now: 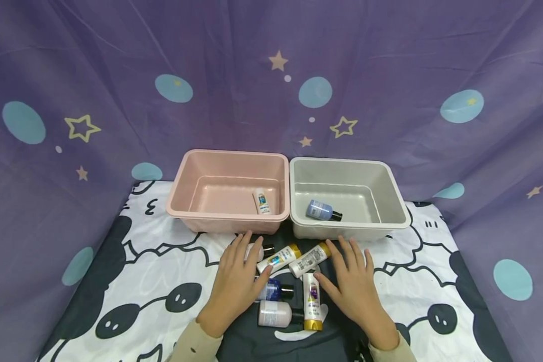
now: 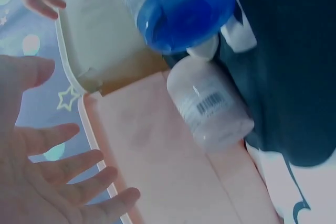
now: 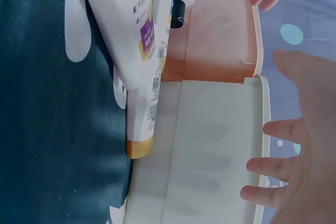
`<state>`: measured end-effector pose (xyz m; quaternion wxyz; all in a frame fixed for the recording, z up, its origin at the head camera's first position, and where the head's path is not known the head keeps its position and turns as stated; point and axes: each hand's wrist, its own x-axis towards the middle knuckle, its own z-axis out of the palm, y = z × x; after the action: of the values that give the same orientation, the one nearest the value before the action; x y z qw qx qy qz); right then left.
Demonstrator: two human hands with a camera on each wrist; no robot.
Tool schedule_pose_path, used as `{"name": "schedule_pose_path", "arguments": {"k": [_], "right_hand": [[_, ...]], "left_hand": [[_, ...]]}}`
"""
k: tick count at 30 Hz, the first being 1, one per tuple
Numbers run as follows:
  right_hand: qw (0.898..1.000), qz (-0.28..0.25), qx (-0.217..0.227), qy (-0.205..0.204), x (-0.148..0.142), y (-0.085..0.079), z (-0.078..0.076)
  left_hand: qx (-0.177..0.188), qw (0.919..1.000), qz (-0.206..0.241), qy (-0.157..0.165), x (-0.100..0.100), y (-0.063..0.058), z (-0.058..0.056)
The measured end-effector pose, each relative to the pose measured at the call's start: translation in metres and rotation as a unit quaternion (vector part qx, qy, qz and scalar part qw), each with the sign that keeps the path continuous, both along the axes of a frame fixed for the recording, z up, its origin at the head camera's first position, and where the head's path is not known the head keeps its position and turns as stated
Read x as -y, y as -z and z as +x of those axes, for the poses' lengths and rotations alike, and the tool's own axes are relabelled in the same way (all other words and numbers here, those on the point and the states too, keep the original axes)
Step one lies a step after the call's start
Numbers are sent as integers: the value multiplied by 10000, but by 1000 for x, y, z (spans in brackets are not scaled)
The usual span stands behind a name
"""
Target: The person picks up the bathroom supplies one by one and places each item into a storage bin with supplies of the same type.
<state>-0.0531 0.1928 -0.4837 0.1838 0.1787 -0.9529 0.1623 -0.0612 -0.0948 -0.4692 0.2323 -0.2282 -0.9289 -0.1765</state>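
Note:
In the head view my left hand [image 1: 235, 286] spreads its fingers at the left of a group of bottles and tubes, gripping nothing. Beside its thumb lie a blue bottle [image 1: 271, 290] and a pale pink bottle [image 1: 273, 314], both black-capped. Its fingers partly hide another black-capped bottle [image 1: 268, 251]. My right hand [image 1: 355, 286], also spread and holding nothing, is at the right. Nearest it are a white gold-capped tube [image 1: 312, 296] and a second such tube [image 1: 308, 260]. A third tube [image 1: 278, 258] lies between the hands. Whether fingertips touch anything, I cannot tell.
Behind the hands stand a pink bin [image 1: 226, 217] with a small white tube [image 1: 261, 202] inside, and a light grey bin [image 1: 348, 226] holding a lilac-blue bottle [image 1: 321, 210]. A patterned black-and-white cloth [image 1: 154, 271] covers the surface. A purple curtain [image 1: 235, 115] hangs behind.

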Motion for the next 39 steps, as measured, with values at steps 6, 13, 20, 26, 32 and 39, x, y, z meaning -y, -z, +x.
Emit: {"name": "schedule_pose_path", "arguments": {"k": [6, 13, 20, 26, 32, 39], "right_hand": [[9995, -281, -121, -94, -3, 1, -3], [9961, -811, -183, -309, -6, 3, -8], [9902, -1367, -104, -248, -7, 4, -11], [9898, -1413, -73, -168, -7, 9, -19], [9902, -1330, 228, -367, -7, 18, -33], [9872, -1290, 769, -540, -8, 30, -48]], "left_hand": [[-346, 9981, 504, -9, 13, -6, -8], [-602, 9948, 804, -185, 34, -19, -21], [-821, 9883, 1115, -639, 63, -33, -37], [-738, 9818, 1390, -1061, 88, -45, -53], [-378, 9762, 1500, -1520, 111, -53, -64], [427, 9646, 1958, -1715, 130, -50, -72]]}}
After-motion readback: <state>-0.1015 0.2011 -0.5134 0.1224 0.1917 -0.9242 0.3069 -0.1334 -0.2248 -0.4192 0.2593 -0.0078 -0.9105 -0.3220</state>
